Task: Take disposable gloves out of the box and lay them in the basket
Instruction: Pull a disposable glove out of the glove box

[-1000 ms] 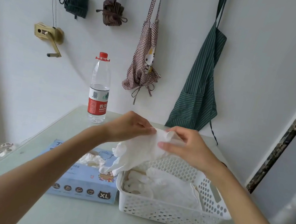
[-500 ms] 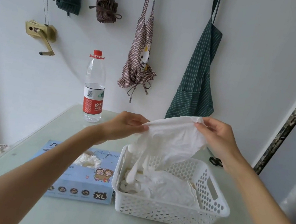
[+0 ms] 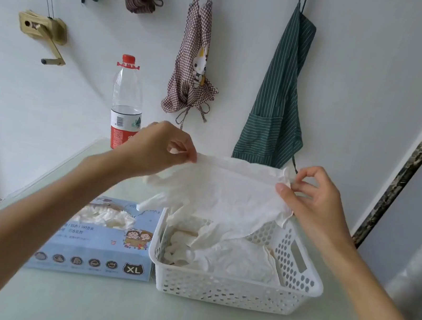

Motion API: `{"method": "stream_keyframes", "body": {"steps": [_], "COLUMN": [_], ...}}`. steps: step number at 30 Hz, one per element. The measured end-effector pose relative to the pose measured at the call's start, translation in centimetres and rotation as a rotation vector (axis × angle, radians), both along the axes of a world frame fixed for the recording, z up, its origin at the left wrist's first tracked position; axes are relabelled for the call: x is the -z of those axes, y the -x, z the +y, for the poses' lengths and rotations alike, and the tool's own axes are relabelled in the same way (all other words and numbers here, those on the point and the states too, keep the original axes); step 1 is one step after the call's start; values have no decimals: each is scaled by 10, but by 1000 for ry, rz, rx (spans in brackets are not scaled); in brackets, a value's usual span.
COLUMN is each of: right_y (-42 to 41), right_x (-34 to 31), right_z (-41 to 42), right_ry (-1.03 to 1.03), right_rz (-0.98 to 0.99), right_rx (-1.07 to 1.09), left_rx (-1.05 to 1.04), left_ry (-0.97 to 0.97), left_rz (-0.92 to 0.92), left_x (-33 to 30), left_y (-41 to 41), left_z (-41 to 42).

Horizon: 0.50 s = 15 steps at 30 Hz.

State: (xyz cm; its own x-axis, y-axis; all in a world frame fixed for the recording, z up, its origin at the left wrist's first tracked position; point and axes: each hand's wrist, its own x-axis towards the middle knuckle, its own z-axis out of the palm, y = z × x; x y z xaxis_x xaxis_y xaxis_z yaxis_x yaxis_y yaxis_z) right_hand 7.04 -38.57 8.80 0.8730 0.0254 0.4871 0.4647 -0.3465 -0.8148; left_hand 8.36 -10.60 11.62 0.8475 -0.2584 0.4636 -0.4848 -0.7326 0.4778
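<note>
A white disposable glove (image 3: 227,190) is stretched wide above the white perforated basket (image 3: 238,291). My left hand (image 3: 159,149) pinches the cuff's left corner and my right hand (image 3: 316,201) pinches its right corner. The glove's fingers hang down over the basket's left rim. Several white gloves (image 3: 232,260) lie flat inside the basket. The blue glove box (image 3: 96,249), marked XL, lies left of the basket, touching it, with crumpled gloves showing in its top opening.
A water bottle (image 3: 126,102) with a red cap stands at the table's back, behind my left hand. Aprons (image 3: 278,93) and cloth bundles hang on the wall. A dark marbled post (image 3: 411,161) runs down on the right. The pale green table (image 3: 125,312) reaches the front.
My two hands have moved apart and spread the bunched glove out flat by its cuff, above the basket. My right hand moved to the right.
</note>
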Motion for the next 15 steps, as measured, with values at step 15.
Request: {"method": "stream_keyframes", "body": {"steps": [15], "right_y": [-53], "right_x": [88], "right_z": [-10], "right_ry": [1169], "right_rz": [581], "right_rx": [41], "left_rx": [91], "left_ry": [-997], "left_rz": [-116], "left_x": [110], "left_y": [-51], "left_z": [-79]}}
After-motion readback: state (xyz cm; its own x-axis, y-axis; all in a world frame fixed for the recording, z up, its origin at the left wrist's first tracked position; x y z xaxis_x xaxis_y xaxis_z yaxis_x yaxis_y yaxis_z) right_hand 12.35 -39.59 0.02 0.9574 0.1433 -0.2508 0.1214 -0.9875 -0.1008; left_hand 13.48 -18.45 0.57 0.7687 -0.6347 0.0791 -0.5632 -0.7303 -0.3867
